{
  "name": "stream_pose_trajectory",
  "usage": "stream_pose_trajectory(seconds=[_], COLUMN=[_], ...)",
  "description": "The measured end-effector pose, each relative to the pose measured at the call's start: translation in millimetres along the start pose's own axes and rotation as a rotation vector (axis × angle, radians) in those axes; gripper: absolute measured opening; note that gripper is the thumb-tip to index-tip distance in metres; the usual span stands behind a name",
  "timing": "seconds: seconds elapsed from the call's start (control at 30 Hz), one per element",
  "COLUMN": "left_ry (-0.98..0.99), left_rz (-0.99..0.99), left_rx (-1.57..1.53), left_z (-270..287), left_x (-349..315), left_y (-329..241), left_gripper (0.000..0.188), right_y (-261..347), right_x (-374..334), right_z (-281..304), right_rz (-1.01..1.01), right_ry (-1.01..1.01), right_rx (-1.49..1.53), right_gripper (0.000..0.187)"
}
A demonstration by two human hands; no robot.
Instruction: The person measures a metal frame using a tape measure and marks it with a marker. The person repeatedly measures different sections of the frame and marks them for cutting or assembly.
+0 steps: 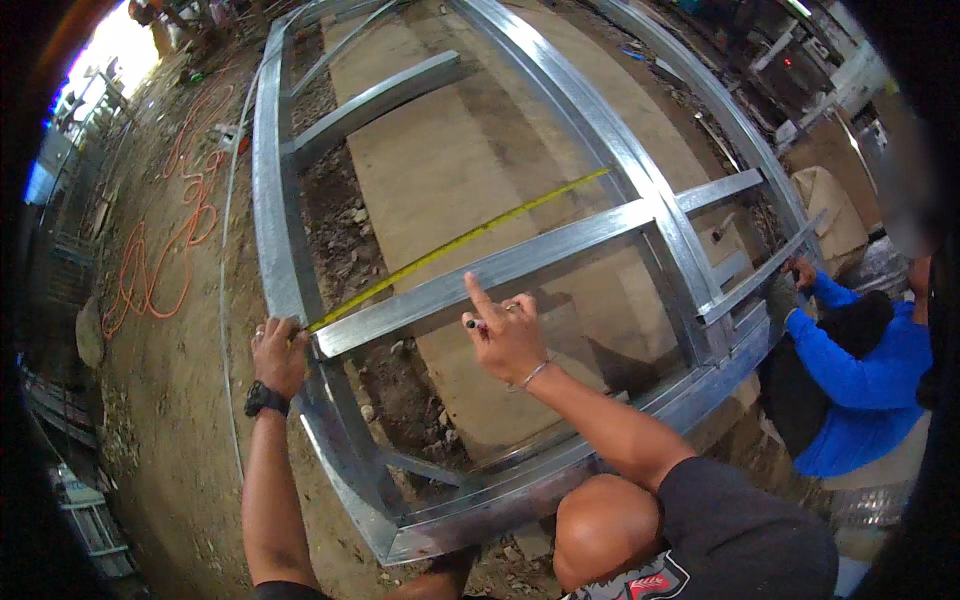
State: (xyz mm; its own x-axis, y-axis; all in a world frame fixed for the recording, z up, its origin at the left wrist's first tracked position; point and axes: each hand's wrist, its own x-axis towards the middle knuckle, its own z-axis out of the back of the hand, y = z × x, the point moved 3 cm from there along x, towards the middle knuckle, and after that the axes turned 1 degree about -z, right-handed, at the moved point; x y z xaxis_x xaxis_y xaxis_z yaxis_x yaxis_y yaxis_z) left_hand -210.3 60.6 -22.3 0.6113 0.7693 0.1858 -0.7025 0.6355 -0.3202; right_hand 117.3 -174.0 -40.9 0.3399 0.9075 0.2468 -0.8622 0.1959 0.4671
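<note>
Yellow measuring tape: a thin, flat strip [450, 246] stretches from beside the left grip [280, 355] diagonally up and right, along the upper side of a silvery square-section metal crossbar [570, 240].
Left grip: fingers bent over the frame's corner at the tape's near end; whether they pinch its tip cannot be told.
Right grip: hand [507, 335] closed around a slim marker [477, 324], index finger extended over the crossbar, below and apart from the tape.
Writing: tape markings are too small to read; a red-and-white printed emblem [650, 581] shows on the wearer's dark shirt [760, 525].
Metal frame: a long silvery beam [590, 95] runs past the tape's far end; tan flat sheets [400, 160] lie below.
Surroundings: a blue-sleeved co-worker [865, 375] touches the frame at right; a tangled orange cord [145, 270] lies on dirt ground at left.
</note>
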Motion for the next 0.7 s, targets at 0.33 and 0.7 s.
stream_pose_trajectory(seconds=[0.33,0.7], left_ry=[0.054,0.069], left_rz=[0.016,0.010], left_rx=[-0.003,0.019], left_z=[2.9,3.6], left_x=[1.7,3.1], left_y=[1.6,-2.6], left_gripper=[0.011,0.010], right_y=[-51.8,-123.7], right_x=[-6.2,-1.7], right_z=[13.0,44.6], right_rz=[-0.071,-0.296], right_ry=[0.017,-0.018], right_rx=[-0.019,-0.079], right_gripper=[0.065,0.068])
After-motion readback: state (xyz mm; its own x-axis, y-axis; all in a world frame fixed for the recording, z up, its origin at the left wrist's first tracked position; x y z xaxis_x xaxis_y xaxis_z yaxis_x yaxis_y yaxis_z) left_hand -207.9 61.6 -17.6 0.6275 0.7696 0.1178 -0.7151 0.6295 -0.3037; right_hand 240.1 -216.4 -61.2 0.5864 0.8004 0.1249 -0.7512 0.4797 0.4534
